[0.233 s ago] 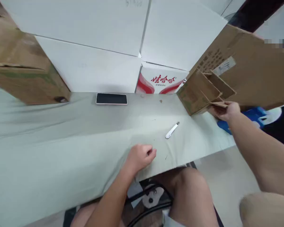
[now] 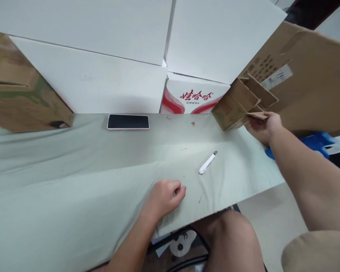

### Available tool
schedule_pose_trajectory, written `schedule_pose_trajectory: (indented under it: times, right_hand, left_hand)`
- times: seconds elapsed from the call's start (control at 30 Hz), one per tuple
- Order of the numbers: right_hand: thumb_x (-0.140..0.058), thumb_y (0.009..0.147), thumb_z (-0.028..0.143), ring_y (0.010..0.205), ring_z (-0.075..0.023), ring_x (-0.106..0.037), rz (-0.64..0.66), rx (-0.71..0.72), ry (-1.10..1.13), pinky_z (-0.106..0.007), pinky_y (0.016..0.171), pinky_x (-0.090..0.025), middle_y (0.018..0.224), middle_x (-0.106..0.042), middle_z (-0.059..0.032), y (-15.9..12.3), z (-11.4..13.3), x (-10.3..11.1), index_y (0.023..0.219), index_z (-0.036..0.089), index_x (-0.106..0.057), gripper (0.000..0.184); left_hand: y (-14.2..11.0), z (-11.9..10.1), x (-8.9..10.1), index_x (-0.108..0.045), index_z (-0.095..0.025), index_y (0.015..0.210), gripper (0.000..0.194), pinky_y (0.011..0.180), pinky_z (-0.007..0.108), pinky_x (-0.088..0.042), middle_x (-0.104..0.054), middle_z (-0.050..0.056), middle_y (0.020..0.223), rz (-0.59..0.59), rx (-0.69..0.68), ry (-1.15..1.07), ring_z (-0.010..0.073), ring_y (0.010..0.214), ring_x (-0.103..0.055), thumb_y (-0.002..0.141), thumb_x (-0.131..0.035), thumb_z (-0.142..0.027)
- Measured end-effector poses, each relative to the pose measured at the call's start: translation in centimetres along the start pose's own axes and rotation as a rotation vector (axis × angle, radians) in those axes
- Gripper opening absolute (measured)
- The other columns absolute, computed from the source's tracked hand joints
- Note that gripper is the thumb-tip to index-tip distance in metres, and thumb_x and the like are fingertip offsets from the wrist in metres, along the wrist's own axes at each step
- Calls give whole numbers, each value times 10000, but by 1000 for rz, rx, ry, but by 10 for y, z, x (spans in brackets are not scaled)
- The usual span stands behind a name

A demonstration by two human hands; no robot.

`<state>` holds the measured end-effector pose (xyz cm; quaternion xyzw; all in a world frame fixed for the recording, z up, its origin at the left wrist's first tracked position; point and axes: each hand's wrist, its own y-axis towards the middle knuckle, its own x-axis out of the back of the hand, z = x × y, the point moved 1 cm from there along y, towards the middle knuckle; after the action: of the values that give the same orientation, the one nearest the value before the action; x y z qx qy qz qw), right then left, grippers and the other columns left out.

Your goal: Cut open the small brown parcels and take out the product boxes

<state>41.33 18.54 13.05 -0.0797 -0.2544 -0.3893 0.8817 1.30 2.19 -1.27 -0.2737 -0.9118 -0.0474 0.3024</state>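
My right hand (image 2: pixel 263 126) reaches out to the right and grips the near flap of a small open cardboard box (image 2: pixel 235 101), thumb on top and fingers underneath. The box's other flaps stand up. My left hand (image 2: pixel 166 197) rests near the front edge of the cloth-covered table (image 2: pixel 107 204). Its fingers are curled into a loose fist, and nothing shows in it. A white utility knife (image 2: pixel 207 163) lies on the cloth between my two hands, apart from both.
A phone (image 2: pixel 128 122) lies at the back, before stacked white boxes (image 2: pixel 102 83) and a red-and-white carton (image 2: pixel 195 94). A brown carton (image 2: pixel 34 102) stands left; a large cardboard sheet or box side (image 2: pixel 314 83) rises right. Something blue (image 2: pixel 311 144) lies beyond my right wrist.
The view has shifted slightly and become sharper. My right hand still grips the box flap, and my left fist stays on the table.
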Motion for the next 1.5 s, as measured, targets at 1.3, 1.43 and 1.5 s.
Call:
schedule_pose_trajectory:
  times: [1.3, 1.43, 1.5]
  right_hand:
    - [-813, 698, 484, 1343, -376, -559, 1110, 1234, -808, -530, 1151, -443, 1485, -573, -159, -247, 114, -377, 1519, 177, -487, 935]
    - [-796, 711, 461, 1337, -354, -560, 1129, 1257, -774, -508, 1152, -439, 1467, -586, -135, -247, 110, -379, 1507, 216, -503, 883]
    - [-789, 716, 451, 1333, -348, -560, 1134, 1257, -756, -505, 1148, -440, 1465, -585, -131, -248, 109, -380, 1505, 228, -503, 869]
  left_hand:
    - [-28, 8, 43, -322, -184, 562, 425, 547, 286, -212, -340, -47, 508, -273, 106, -251, 104, 525, -254, 826, -605, -361]
    - [-28, 6, 40, -351, -189, 550, 437, 539, 283, -237, -350, -43, 493, -328, 90, -271, 108, 518, -308, 830, -624, -384]
    - [-27, 5, 39, -381, -192, 549, 430, 538, 282, -252, -383, -40, 495, -354, 80, -274, 110, 521, -351, 835, -630, -395]
